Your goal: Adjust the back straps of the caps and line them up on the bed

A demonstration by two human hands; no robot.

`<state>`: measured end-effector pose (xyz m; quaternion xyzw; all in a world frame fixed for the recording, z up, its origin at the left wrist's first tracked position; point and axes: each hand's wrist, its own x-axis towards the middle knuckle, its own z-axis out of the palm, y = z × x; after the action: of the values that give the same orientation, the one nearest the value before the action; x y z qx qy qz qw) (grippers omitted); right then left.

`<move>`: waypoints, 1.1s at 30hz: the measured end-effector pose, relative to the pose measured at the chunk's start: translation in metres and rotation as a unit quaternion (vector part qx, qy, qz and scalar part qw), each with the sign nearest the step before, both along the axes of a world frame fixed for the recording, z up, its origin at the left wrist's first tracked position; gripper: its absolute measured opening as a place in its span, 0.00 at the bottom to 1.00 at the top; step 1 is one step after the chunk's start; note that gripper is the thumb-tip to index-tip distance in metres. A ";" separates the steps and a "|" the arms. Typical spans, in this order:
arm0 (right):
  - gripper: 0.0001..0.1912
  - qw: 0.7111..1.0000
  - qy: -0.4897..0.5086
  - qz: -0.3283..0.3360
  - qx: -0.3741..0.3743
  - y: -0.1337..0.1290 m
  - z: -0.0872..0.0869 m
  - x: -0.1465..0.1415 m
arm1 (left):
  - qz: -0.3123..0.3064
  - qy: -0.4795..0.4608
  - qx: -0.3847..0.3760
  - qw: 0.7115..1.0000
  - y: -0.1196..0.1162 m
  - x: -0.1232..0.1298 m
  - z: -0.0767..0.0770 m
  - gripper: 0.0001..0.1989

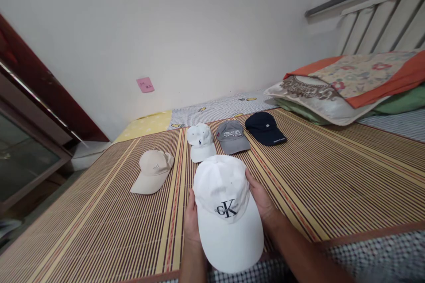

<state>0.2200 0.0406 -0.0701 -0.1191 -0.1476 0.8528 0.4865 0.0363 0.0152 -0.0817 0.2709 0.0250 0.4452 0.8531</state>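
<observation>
Between my two hands a white baseball cap [219, 181] with dark letters is held up near the bed's front edge, its brim towards me. My left hand [191, 219] grips the cap's left side, and my right hand [260, 194] grips its right side; the cap hides part of the fingers of both. Behind it on the striped mat [109, 212] lie a smaller-looking white cap [201, 139], a grey cap [232, 135] with pale lettering, and a navy cap [264, 128]. To the left rests a beige cap [154, 168].
Folded bedding and a pillow [308, 97] are piled at the back right, below a white radiator [381, 22]. A pink note [145, 85] is stuck on the wall [199, 31]. Checked cloth [381, 252] shows along the mat's front edge. A dark red frame [49, 75] stands at left.
</observation>
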 end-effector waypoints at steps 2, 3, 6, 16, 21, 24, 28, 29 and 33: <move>0.33 1.000 -0.001 -0.006 -0.001 0.001 -0.002 0.000 | 0.002 0.000 -0.006 1.000 0.001 -0.001 -0.003 0.43; 0.33 1.000 -0.002 -0.009 0.001 0.001 -0.003 -0.001 | 0.002 0.000 -0.009 1.000 0.001 -0.001 -0.004 0.43; 0.33 1.000 -0.009 -0.009 0.010 0.002 -0.006 -0.002 | -0.001 0.000 -0.011 1.000 0.000 -0.002 -0.007 0.43; 0.31 1.000 -0.016 -0.017 0.008 0.002 -0.010 0.000 | 0.011 0.001 0.006 1.000 0.003 -0.006 -0.012 0.45; 0.29 0.999 -0.022 -0.042 0.016 0.004 -0.008 0.002 | 0.006 -0.005 -0.014 1.000 0.002 -0.008 -0.010 0.43; 0.30 0.998 -0.030 -0.054 0.023 0.005 -0.008 0.004 | 0.009 -0.019 -0.012 1.000 -0.002 -0.007 -0.005 0.41; 0.29 0.998 -0.025 -0.055 0.015 0.004 -0.005 0.006 | 0.011 -0.033 0.003 0.999 -0.005 -0.006 0.002 0.38; 0.28 0.998 -0.022 -0.052 0.014 0.003 -0.004 0.007 | 0.008 -0.035 0.007 0.999 -0.005 -0.006 0.003 0.38; 0.28 0.998 -0.027 -0.046 0.030 0.002 -0.001 0.010 | -0.008 -0.048 0.026 0.998 -0.003 -0.007 0.009 0.37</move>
<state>0.2303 0.0421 -0.0715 -0.1342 -0.1802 0.8215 0.5242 0.0291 0.0120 -0.0730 0.2719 -0.0297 0.4516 0.8493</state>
